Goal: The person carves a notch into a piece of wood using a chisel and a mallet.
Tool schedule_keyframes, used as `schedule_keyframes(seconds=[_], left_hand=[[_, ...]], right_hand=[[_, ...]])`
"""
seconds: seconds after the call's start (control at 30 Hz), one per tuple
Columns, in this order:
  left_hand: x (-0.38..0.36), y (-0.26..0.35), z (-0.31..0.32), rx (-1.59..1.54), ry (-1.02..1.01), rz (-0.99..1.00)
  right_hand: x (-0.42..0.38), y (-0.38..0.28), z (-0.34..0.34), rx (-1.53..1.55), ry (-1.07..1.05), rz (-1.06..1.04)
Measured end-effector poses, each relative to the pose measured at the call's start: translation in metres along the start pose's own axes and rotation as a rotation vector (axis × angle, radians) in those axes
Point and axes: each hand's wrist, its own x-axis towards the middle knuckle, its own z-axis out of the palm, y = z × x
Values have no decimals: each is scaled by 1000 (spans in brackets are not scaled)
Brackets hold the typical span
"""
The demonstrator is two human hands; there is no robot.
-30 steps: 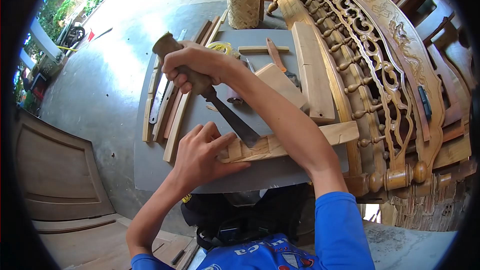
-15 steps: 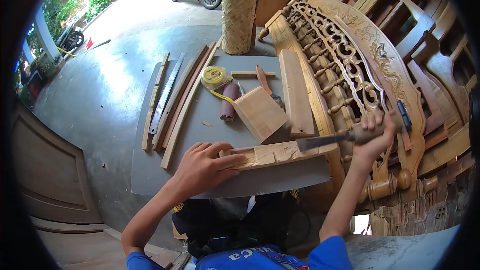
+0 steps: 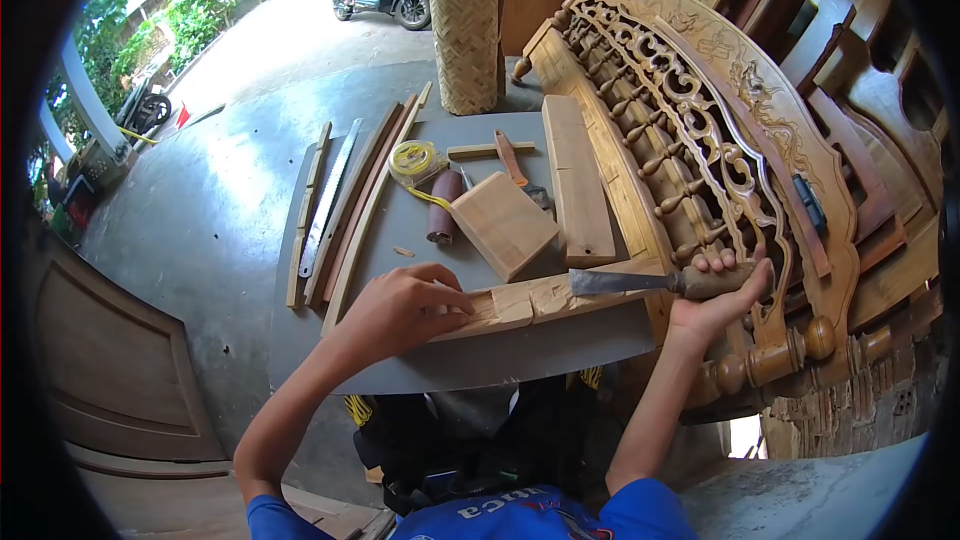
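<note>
A pale notched wood strip (image 3: 510,306) lies along the near edge of the grey board, its upper face rough and cut. My left hand (image 3: 400,312) is closed over its left end, fingers curled onto the top. In my right hand (image 3: 722,302) is a chisel (image 3: 622,283), gripped by its thick wooden handle, with the flat blade pointing left. The blade overlaps the right part of the strip in this view. Just beyond the strip lies a square wood block (image 3: 505,227).
On the grey board (image 3: 560,352) are a tape measure (image 3: 416,162), a sandpaper roll (image 3: 443,208), a paintbrush (image 3: 513,162), a thick plank (image 3: 578,180), a saw blade (image 3: 331,198) and several long strips. A carved wooden panel (image 3: 735,90) leans at right. A woven mat roll (image 3: 465,30) stands behind.
The chisel in my right hand has come left and its blade lies over the strip, less blurred than before. My left hand stays at the strip's left end. The whole view has shifted slightly.
</note>
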Motion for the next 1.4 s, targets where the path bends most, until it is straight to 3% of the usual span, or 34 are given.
schedule_keyframes(seconds=[0.17, 0.23, 0.33, 0.43, 0.47, 0.53, 0.6, 0.7, 0.83, 0.9, 0.97, 1.13, 1.23, 1.4], left_hand=[[5, 6, 4, 189, 40, 137], [-2, -1, 18, 183, 141, 103], [-8, -6, 21, -166, 171, -146], [-10, 6, 8, -235, 97, -259], [-11, 5, 8, -82, 118, -201], [-16, 4, 11, 221, 154, -90], [-19, -3, 15, 236, 98, -120], [-21, -6, 15, 230, 62, -133], [-19, -8, 14, 214, 70, -111], [-20, -8, 15, 219, 87, -109], [-20, -9, 17, 220, 112, -111], [-22, -13, 21, 215, 206, -70], [-22, -11, 21, 205, 176, -131], [-20, -9, 21, 200, 204, -134]], right_hand=[[-7, -8, 9, -46, 67, -31], [-12, -8, 8, -44, 85, -12], [-24, -1, 7, 4, 85, 73], [-40, 12, 11, 17, 39, 120], [-48, 13, 16, 36, 14, 157], [-64, 18, 25, 12, -64, 144], [-72, 24, 33, -48, -129, 109], [-71, 34, 37, -2, -393, 116], [-37, 51, 55, 121, -732, 342], [-26, 61, 74, 41, -773, 453], [-23, 74, 85, -17, -761, 596], [-15, 83, 70, 123, -658, 645], [-20, 81, 62, -33, -515, 525], [-37, 80, 52, -29, -443, 462]])
